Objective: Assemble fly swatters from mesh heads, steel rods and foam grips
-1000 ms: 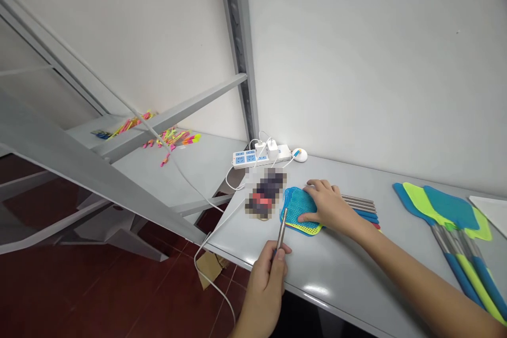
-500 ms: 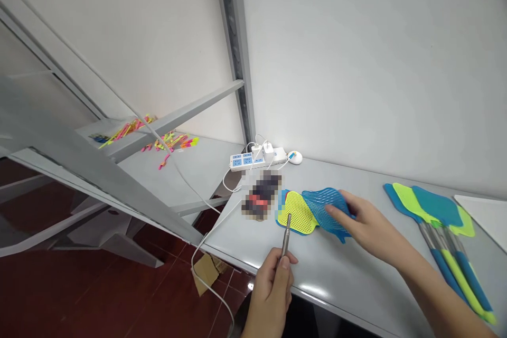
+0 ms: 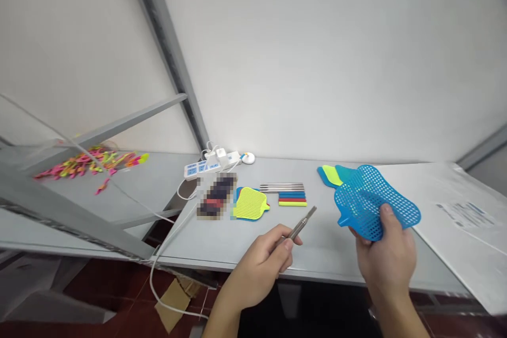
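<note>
My left hand (image 3: 261,261) is closed around a thin telescopic metal rod (image 3: 304,223), its tip pointing up and to the right. My right hand (image 3: 390,259) pinches a blue perforated fly swatter head (image 3: 362,198), whose short socket points left towards the rod. Rod and socket are apart. On the grey shelf, a yellow-green swatter head (image 3: 251,204) lies on top of blue and red ones. Beside this stack are several metal rods (image 3: 282,187) and coloured handle tubes (image 3: 292,203). Blue and yellow-green swatters (image 3: 329,175) lie behind the raised head, partly hidden by it.
A power strip (image 3: 192,170) with white chargers stands by the wall, near a pixelated dark object (image 3: 217,195). A white cable (image 3: 152,274) hangs over the shelf's front edge. Left of the metal post (image 3: 162,37) lies a colourful pile (image 3: 99,161). A white wrapped panel (image 3: 455,243) occupies the right.
The view has swung to the right. My right hand has lifted the blue swatter head off the stack and carried it right. The rod in my left hand has tilted rightward.
</note>
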